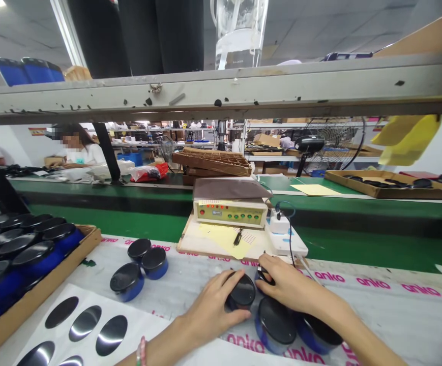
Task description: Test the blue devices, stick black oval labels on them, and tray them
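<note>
My left hand [216,303] is wrapped round a short blue cylinder with a glossy black top [242,292], fingers at its far side and thumb at its near side. Just to the right, my right hand [287,282] closes on another dark round piece [265,276], mostly hidden under the fingers. Below that hand stand two more black-topped cylinders, one [276,321] nearer the left hand and one [318,329] partly behind my right forearm. Three similar cylinders [127,280] are grouped to the left on the plastic-covered bench [190,284].
A cardboard tray [87,239] of black-topped cylinders fills the left side. A white sheet with black oval stickers [111,335] lies in front. Behind are a test box [230,211], a white power strip [291,245] with cables, and a green conveyor [148,206]. A person [79,147] sits beyond.
</note>
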### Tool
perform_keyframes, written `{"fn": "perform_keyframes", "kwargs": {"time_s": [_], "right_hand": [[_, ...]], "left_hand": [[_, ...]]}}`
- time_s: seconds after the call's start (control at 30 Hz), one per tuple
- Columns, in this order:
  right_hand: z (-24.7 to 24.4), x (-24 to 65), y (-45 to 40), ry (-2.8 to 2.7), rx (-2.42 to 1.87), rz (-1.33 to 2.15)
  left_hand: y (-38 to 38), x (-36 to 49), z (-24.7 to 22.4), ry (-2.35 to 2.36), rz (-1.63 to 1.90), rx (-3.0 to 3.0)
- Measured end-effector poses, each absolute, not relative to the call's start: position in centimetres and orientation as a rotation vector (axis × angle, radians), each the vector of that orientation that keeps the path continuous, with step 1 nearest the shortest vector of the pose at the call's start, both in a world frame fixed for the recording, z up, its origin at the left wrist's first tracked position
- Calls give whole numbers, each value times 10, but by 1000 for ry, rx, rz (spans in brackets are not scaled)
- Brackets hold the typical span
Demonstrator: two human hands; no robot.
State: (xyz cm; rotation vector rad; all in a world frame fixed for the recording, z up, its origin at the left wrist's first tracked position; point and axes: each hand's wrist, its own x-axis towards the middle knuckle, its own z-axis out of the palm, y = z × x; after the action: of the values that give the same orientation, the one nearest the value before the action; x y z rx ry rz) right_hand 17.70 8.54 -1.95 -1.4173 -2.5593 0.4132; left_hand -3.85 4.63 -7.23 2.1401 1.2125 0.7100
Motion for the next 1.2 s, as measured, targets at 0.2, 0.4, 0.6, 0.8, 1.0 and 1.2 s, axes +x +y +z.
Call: {"fn": "perform_keyframes", "kwargs": {"time_s": [0.2,0.4,0.6,0.8,1.0,1.2], "right_hand": [[-10,180,80,-2542,-1447,383],[20,160,30,-2579,-1601,446],[16,155,17,-2774,-1632,576],[45,170,21,-2456,-1357,869],[44,154,19,-2227,-1087,875],[32,146,28,-2052,-1079,930]], "left_hand": [[46,-39,-74,1206,720,2150],[48,-38,-76,1190,743,2153],[46,-43,-64,1145,705,2173],[23,-40,-18,909,738,2158],[10,-33,-6,1075,1106,2163],[9,-33,-5,1107,1236,2521]]}}
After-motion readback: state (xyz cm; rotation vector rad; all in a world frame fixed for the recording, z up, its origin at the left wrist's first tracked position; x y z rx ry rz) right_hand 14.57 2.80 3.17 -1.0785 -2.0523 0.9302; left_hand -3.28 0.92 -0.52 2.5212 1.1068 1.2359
